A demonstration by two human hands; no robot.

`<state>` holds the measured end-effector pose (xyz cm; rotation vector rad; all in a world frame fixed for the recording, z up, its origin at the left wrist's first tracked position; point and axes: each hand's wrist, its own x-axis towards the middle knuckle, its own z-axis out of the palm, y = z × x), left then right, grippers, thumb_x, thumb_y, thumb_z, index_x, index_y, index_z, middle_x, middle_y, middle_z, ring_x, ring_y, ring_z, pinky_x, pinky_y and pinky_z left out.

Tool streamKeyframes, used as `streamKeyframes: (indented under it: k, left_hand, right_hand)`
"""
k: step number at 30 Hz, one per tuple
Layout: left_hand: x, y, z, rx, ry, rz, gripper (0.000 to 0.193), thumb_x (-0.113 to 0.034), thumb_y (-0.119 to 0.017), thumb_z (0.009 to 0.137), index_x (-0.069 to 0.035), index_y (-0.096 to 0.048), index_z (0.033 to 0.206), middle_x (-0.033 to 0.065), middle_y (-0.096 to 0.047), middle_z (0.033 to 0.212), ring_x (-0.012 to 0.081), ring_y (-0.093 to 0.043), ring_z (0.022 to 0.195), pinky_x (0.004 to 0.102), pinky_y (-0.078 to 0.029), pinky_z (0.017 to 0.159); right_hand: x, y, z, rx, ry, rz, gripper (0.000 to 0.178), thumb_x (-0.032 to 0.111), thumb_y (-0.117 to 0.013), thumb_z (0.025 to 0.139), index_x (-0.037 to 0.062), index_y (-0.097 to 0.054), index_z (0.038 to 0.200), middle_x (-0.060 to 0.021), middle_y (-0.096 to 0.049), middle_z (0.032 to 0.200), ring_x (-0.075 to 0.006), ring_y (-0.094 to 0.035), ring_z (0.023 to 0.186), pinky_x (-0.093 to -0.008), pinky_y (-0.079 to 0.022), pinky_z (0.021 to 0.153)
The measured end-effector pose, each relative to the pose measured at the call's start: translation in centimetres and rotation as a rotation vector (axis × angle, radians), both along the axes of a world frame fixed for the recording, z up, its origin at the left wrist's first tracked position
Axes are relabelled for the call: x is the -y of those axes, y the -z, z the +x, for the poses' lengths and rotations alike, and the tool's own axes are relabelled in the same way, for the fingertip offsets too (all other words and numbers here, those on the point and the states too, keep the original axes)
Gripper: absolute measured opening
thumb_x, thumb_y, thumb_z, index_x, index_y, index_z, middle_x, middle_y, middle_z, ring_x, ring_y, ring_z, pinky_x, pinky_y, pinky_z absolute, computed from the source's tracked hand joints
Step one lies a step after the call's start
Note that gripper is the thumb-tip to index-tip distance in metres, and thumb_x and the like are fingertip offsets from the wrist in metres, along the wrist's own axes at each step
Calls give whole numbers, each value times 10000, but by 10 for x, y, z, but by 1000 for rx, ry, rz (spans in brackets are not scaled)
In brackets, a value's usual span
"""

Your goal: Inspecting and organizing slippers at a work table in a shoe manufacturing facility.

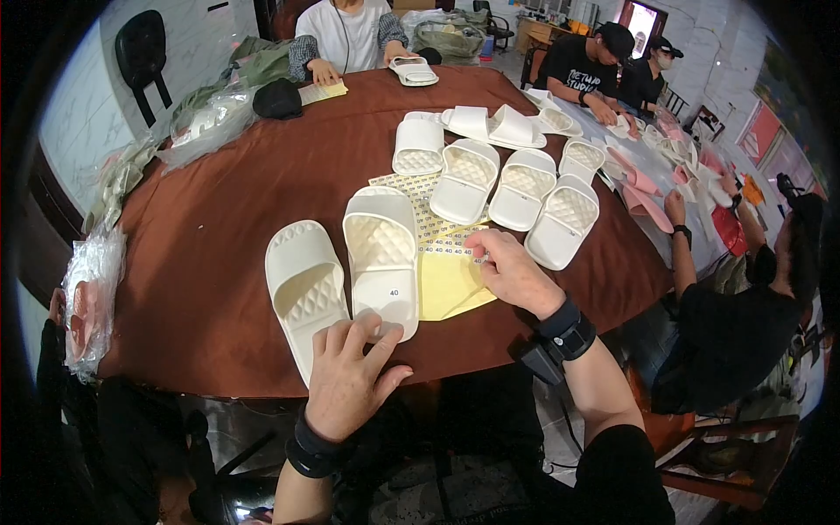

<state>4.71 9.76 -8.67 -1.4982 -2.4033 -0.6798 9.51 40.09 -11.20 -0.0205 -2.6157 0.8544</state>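
Two white slide slippers lie side by side before me: the left slipper (305, 262) and the right slipper (382, 236), which has a small printed sticker (395, 293) on its insole. My left hand (354, 372) rests on their heel ends with its fingers spread, holding nothing. Right of the pair, a yellow sheet of size stickers (451, 280) lies partly under other slippers, its lower part bare of stickers. My right hand (512, 271) is at the sheet's sticker rows, thumb and forefinger drawn together. Whatever is between those fingertips is too small to make out.
More white slippers (522, 188) stand in rows beyond the sheet on the brown-covered table (201, 262). Across it, a person (350, 44) handles a slipper (413, 72) beside another yellow sheet (322, 92). Plastic-wrapped slippers (87, 306) sit at the left edge; co-workers (588, 66) work at the right.
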Motion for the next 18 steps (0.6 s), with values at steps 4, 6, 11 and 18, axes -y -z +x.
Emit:
streamKeyframes:
  k: [4,6,11,18]
  left_hand:
    - [0,1,0,-5,-5,-8,525,-280,-794,725,-125,-625,1198,88,-559,1168,312,-518,1042,440,-389,893]
    - [0,1,0,-4,-5,-9,526,-281,-793,726,-126,-625,1199,89,-558,1168,313,-517,1043,440,-388,893]
    - [0,0,0,0,-2,-7,525,-281,-792,730,-126,-625,1203,93,-554,1169,315,-516,1045,440,-388,891]
    - [0,0,0,-3,4,-6,524,-277,-793,730,-123,-626,1202,96,-549,1182,317,-512,1050,445,-390,898]
  right_hand:
    - [1,0,0,5,-5,4,351,-58,-518,804,24,-545,1145,-121,-551,982,-269,-550,918,-353,-461,823]
    - [1,-1,0,5,-6,2,347,-61,-515,804,24,-544,1138,-117,-543,966,-267,-546,908,-352,-459,815]
    - [0,0,0,-10,-15,-5,351,-73,-507,807,27,-541,1141,-93,-525,942,-226,-531,858,-317,-463,775]
    - [-3,4,-2,7,-6,-166,344,-69,-500,825,26,-538,1153,-82,-529,953,-188,-531,860,-297,-465,764]
